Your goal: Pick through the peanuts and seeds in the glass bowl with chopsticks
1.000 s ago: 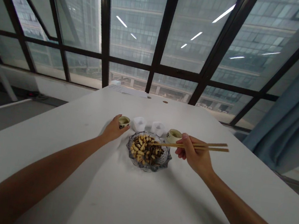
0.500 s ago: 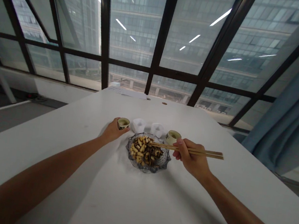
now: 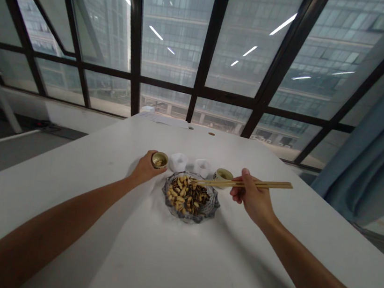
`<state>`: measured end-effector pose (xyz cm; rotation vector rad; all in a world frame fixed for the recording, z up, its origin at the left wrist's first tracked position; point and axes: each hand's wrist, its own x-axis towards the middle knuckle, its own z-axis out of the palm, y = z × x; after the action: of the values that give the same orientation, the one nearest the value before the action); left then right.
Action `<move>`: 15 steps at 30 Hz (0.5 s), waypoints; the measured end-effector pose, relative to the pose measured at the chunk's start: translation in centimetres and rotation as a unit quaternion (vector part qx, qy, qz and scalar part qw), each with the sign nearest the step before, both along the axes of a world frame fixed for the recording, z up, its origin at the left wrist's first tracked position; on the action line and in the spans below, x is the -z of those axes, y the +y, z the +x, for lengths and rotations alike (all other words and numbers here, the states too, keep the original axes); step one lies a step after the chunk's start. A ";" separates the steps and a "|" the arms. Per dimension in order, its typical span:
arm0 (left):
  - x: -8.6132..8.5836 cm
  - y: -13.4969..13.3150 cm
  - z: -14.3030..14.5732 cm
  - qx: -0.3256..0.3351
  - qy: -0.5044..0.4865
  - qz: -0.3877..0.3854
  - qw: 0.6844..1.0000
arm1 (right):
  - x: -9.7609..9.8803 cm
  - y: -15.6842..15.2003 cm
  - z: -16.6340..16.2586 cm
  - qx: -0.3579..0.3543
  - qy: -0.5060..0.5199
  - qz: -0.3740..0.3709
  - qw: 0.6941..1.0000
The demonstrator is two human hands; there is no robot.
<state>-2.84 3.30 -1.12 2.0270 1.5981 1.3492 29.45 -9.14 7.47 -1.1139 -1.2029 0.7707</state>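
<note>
My left hand (image 3: 146, 168) is closed around a small green-glazed cup (image 3: 160, 160), tilted a little toward me, with something pale inside. In my right hand (image 3: 251, 194) is a pair of wooden chopsticks (image 3: 271, 184), held level. Their tips lie at the back of a clear scalloped glass bowl (image 3: 208, 211), over the food; whether they touch it I cannot tell. Peanuts (image 3: 179, 190) fill the bowl's left side and dark striped seeds (image 3: 197, 198) its right. A second green cup (image 3: 224, 173) stands just behind the chopsticks, partly covered by them.
Two small white dishes stand side by side behind the bowl, a left dish (image 3: 178, 162) and a right dish (image 3: 202, 167). Papers (image 3: 168, 121) lie at the far end of the white table (image 3: 162, 263). Beyond are windows, and a blue curtain (image 3: 366, 138) hangs at right.
My left hand has tipped the cup toward me, so its inside shows more. The chopsticks have risen slightly, and my right hand has moved a little to the right.
</note>
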 end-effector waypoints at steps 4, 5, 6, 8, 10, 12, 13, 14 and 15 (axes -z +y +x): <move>0.1 0.0 0.0 0.009 0.004 0.019 1.000 | 0.2 0.5 0.4 -0.009 0.037 -0.036 0.999; 0.1 0.0 0.0 0.012 0.005 0.025 1.000 | 0.2 0.5 0.5 -0.009 0.043 -0.043 0.998; 0.1 0.0 0.0 0.015 0.005 0.031 0.999 | 0.2 0.5 0.5 -0.010 0.048 -0.048 0.998; 0.0 0.0 0.0 0.021 0.005 0.041 0.999 | 0.2 0.5 0.5 -0.011 0.054 -0.056 0.997; 0.1 0.1 0.0 0.024 0.007 0.050 0.998 | 0.2 0.5 0.5 -0.014 0.057 -0.061 0.996; 0.1 0.2 0.0 0.026 0.009 0.060 0.998 | 0.2 0.5 0.5 -0.016 0.061 -0.065 0.996; 0.2 0.3 -0.1 0.028 0.010 0.064 0.997 | 0.2 0.5 0.5 -0.016 0.064 -0.068 0.995; 0.3 0.3 -0.1 0.031 0.011 0.067 0.997 | 0.1 0.4 0.4 -0.016 0.068 -0.070 0.995; 0.3 0.4 -0.1 0.033 0.012 0.068 0.997 | 0.1 0.3 0.4 -0.015 0.072 -0.074 0.995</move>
<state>-2.97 3.68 -1.46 2.1614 1.4725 1.4515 29.81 -8.79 7.39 -1.1421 -1.0568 0.9584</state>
